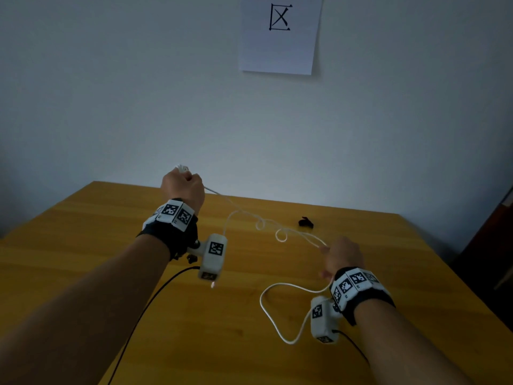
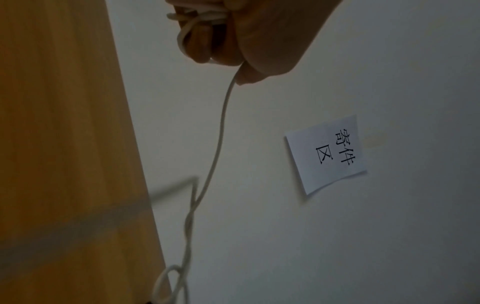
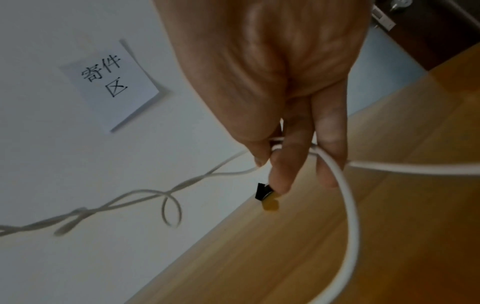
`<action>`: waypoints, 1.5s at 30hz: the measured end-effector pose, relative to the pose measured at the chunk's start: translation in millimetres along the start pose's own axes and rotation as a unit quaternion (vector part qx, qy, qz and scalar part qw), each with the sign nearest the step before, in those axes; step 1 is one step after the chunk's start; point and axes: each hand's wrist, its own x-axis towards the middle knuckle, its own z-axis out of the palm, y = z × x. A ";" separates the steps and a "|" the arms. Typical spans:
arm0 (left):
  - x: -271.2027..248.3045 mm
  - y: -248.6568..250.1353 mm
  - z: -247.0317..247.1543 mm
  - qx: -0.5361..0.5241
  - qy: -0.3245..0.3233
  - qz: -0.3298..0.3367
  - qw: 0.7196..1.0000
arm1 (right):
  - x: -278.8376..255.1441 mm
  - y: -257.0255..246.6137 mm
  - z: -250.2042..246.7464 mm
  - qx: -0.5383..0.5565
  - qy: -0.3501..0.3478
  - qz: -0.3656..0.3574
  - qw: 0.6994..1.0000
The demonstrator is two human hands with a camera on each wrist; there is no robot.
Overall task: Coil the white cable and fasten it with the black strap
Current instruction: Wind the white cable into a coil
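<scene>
My left hand (image 1: pixel 181 187) is raised above the table's far left part, fist closed round several turns of the white cable (image 1: pixel 249 215); the loops (image 2: pixel 197 15) show between its curled fingers (image 2: pixel 200 41). From the fist the cable runs twisted and kinked through the air to my right hand (image 1: pixel 340 255), which holds it lower on the right. The cable (image 3: pixel 335 168) passes between the fingers (image 3: pixel 285 164) of my right hand (image 3: pixel 298 160), then drops in a slack loop (image 1: pixel 273 309) onto the wooden table (image 1: pixel 111 245). The black strap (image 1: pixel 306 222) lies on the table beyond the right hand, untouched; the strap (image 3: pixel 261 192) peeks out by a fingertip.
A white paper sign (image 1: pixel 280 34) with black characters hangs on the wall behind the table. Black wrist-camera leads (image 1: pixel 144 315) trail over the table's near part. Dark furniture (image 1: pixel 497 240) stands past the table's right edge.
</scene>
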 end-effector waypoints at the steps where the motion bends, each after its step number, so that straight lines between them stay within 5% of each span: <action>1: 0.8 0.4 -1.4 0.000 0.005 0.000 1.000 | 1.8 2.4 0.6 -0.002 0.007 0.008 1.000; 14: 25.1 -4.7 -25.6 -0.016 0.084 -0.003 0.996 | 11.5 36.8 -11.8 -0.133 -0.007 0.044 0.990; 21: -1.7 3.8 -7.5 -0.062 -0.053 0.035 0.996 | 11.3 15.9 -4.9 0.005 0.028 0.019 0.999; 27: -18.3 16.9 1.4 -0.011 -0.215 0.084 0.973 | -1.0 -6.3 -10.4 -0.153 0.043 -0.090 0.983; 32: -33.4 15.9 11.6 0.046 -0.315 0.109 0.942 | -23.9 -43.2 -10.5 -0.173 0.069 -0.216 0.958; 38: -41.6 10.7 16.8 0.043 -0.382 0.096 0.918 | -47.7 -74.6 7.6 -0.039 -0.114 -0.410 0.904; 45: -42.1 15.6 5.7 0.030 -0.389 0.061 0.919 | -64.1 -92.3 44.4 -0.107 -0.240 -0.405 0.876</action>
